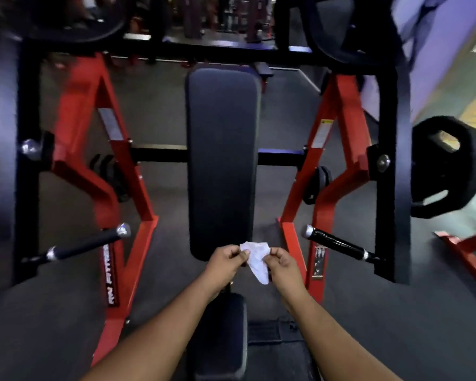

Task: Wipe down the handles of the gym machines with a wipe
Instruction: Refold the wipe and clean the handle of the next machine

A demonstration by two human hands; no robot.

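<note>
crumpled white wipe point(256, 259) pinched between both hands point(254, 261)

Mostly painted steel and padded vinyl here

The frame point(327, 171) is glossy red paint over metal, with black painted uprights point(390, 160) beside it. The back pad point(222, 160) looks like smooth black vinyl, slightly sheeny; the seat point(223, 334) is the same stuff. The left handle point(85, 244) has a matt, rubbery black grip, the right handle point(335, 244) is shinier, and both have bright chrome ends. The wipe point(256, 259) is thin, crumpled white cloth or paper. The plate point(448, 166) looks matt black rubber. The floor point(396, 312) is dull dark grey.
</note>
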